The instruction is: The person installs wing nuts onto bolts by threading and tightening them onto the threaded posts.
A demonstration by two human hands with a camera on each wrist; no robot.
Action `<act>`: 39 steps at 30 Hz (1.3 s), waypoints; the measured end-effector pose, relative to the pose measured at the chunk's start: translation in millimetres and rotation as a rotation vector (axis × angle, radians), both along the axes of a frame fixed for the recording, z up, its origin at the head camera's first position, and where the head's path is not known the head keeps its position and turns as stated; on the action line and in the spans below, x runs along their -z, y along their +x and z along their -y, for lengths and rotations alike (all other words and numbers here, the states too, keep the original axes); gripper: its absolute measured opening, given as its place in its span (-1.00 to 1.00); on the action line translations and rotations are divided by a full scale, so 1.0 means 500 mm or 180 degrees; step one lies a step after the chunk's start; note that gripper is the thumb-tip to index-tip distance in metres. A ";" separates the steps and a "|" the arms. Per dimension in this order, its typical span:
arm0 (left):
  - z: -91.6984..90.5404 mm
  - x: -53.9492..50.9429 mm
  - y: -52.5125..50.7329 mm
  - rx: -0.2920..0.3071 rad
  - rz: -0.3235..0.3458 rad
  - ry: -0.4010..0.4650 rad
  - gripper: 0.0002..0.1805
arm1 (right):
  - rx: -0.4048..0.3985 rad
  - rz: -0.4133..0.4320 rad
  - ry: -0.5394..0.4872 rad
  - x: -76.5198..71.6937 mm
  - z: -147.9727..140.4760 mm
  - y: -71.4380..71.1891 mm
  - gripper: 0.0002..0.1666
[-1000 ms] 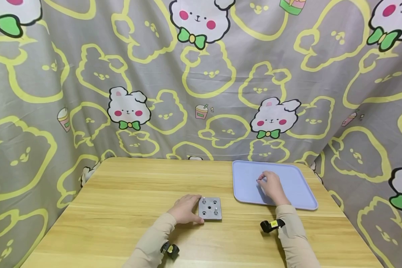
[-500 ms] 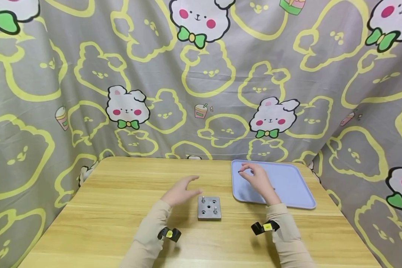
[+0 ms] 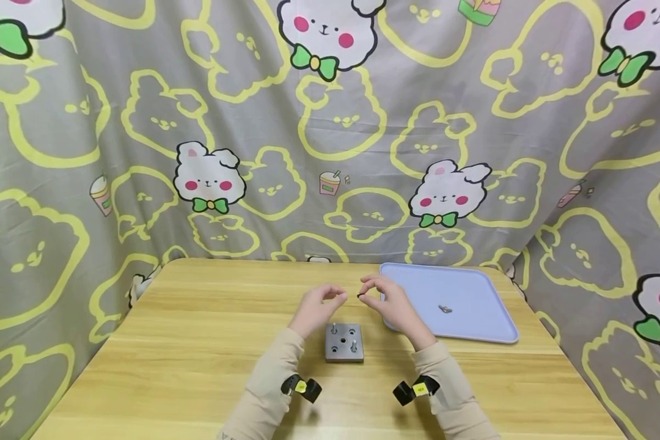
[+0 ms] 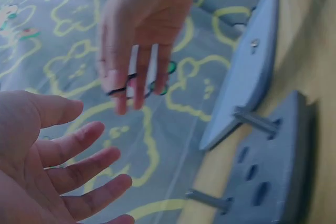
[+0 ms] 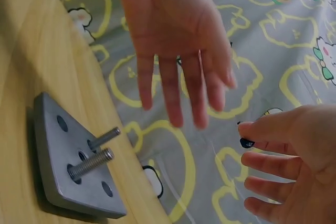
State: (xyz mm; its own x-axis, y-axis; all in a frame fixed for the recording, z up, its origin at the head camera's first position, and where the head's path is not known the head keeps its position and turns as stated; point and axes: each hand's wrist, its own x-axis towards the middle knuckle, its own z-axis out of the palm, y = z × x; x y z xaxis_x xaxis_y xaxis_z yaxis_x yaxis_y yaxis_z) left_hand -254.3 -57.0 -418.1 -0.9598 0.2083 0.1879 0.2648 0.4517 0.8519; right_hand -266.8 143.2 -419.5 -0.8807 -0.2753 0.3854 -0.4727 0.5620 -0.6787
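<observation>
My right hand [image 3: 393,305] pinches a small black piece [image 5: 247,142] between thumb and forefinger; its exact kind is too small to tell. My left hand [image 3: 316,307] hovers close by with thumb and fingers apart, holding nothing, as the left wrist view of that hand [image 4: 63,166] shows. Both hands are raised above the far side of a square grey metal plate [image 3: 343,354] lying on the table. Two threaded studs [image 5: 92,165] stand up from diagonally opposite holes in the plate. Several other holes [image 4: 261,193] in it have nothing standing in them.
A light blue tray [image 3: 473,287] lies at the back right of the wooden table [image 3: 225,305]. On the tray are a few small metal parts [image 3: 445,309], too small to name. A patterned grey curtain [image 3: 286,201] hangs behind the table. Each wrist wears a black camera [image 3: 302,387].
My right hand has come left from the tray to above the plate, carrying the small black piece. My left hand has let go of the plate's edge and risen towards the right hand.
</observation>
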 end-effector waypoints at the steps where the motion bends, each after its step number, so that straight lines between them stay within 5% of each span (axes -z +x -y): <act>1: -0.003 0.004 0.001 0.0022 0.0011 -0.0006 -0.70 | -0.0026 -0.0021 0.0011 0.001 0.002 0.001 -0.93; 12: -0.020 0.019 0.002 0.0165 0.0181 0.0325 -0.70 | -0.0144 0.0039 0.0013 -0.003 0.024 0.015 -0.92; 20: -0.023 0.029 -0.002 0.0138 0.0225 0.0470 -0.75 | -0.0202 0.0013 0.0034 0.000 0.025 0.015 -0.91; 24: -0.013 0.032 -0.006 0.0072 0.0307 0.0482 -0.75 | -0.0345 -0.0103 0.0136 0.004 0.023 0.014 -0.76; 30: 0.014 0.028 -0.015 -0.0177 0.0385 0.0700 -0.73 | -0.0418 -0.0521 0.0327 0.014 0.021 0.012 -0.54; 39: 0.018 0.011 -0.010 -0.0226 0.0641 0.0871 -0.72 | -0.0260 -0.1775 0.0623 0.026 0.027 0.004 -0.64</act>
